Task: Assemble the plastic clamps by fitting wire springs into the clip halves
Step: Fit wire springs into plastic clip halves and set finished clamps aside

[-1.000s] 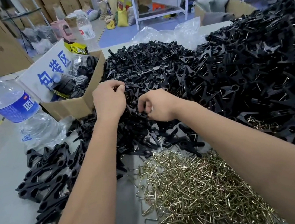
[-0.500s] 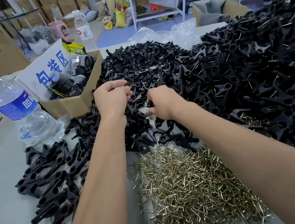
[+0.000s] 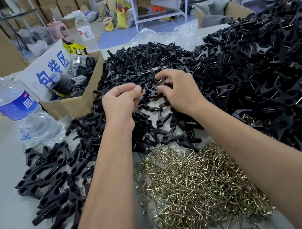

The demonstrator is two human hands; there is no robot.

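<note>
1. Black plastic filled the head view: both hands had travelled farther into the heap of loose clip halves than a second before, when they worked nearer its front edge.
2. Left hand had its fingers curled; whether they pinched a piece could not be told. Right hand, fist-like a second earlier, had spread into a loose claw over one clip half lying between the two hands. My reading: a pick of fresh halves, no spring fitted yet.
3. Counted: two hands, two water bottles, the near one and the far one, one cardboard box, one pile of brass-coloured wire springs. Clip halves and assembled clamps at right were far too many to count.
</note>
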